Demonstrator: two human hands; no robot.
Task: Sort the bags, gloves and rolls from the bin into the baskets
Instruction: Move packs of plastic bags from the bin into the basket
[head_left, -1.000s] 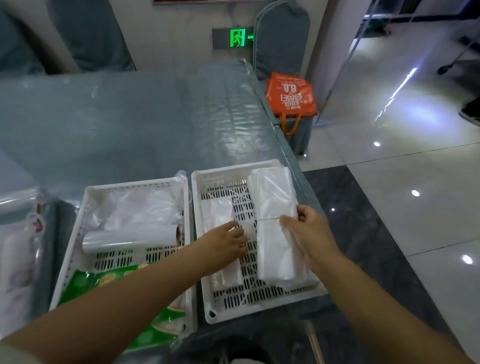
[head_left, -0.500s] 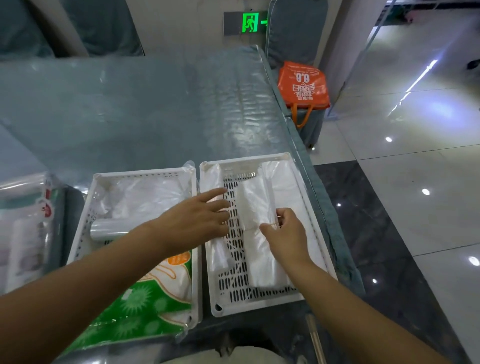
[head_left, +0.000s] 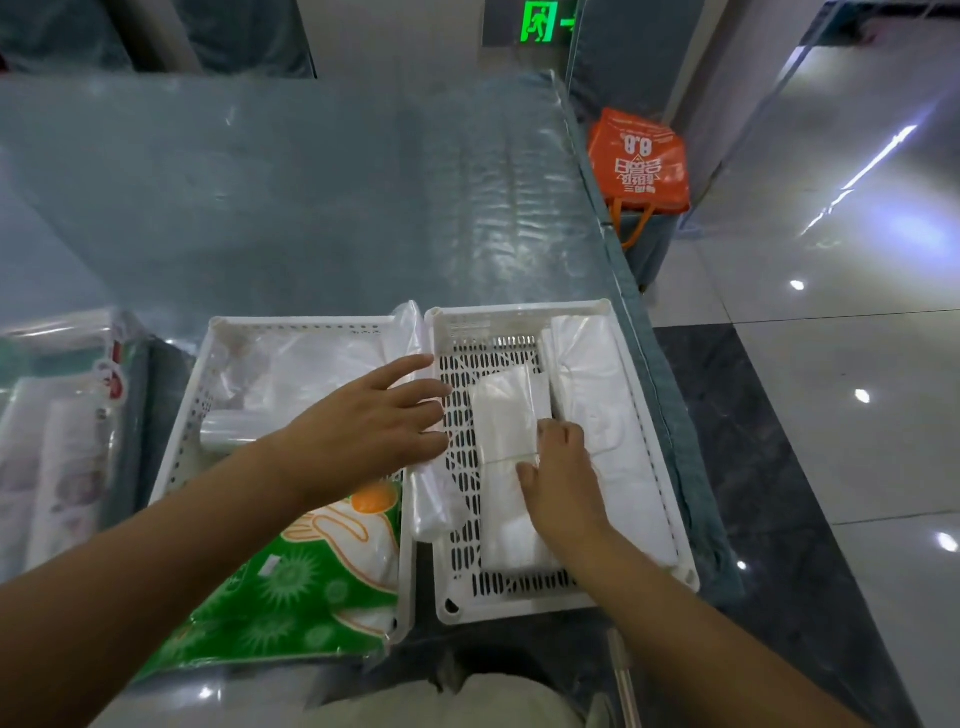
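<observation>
Two white slotted baskets stand side by side at the table's near edge. In the right basket, my right hand lies on a rubber-banded bundle of white plastic bags, thumb on top and fingers curled at its right edge. A wider stack of white bags lies along the basket's right wall, and a thin clear bundle along its left wall. My left hand hovers open with spread fingers over the rims between the baskets. The left basket holds clear bags, a clear roll and a green glove packet.
A clear bin with several packets stands at the far left. The glass-topped table stretches away beyond the baskets; its right edge runs close beside the right basket. An orange tote bag sits on a chair past that edge.
My right hand has brought the banded bundle from the basket's right side down into its middle. My left hand has drawn back leftward from the thin bundle and spread its fingers.
</observation>
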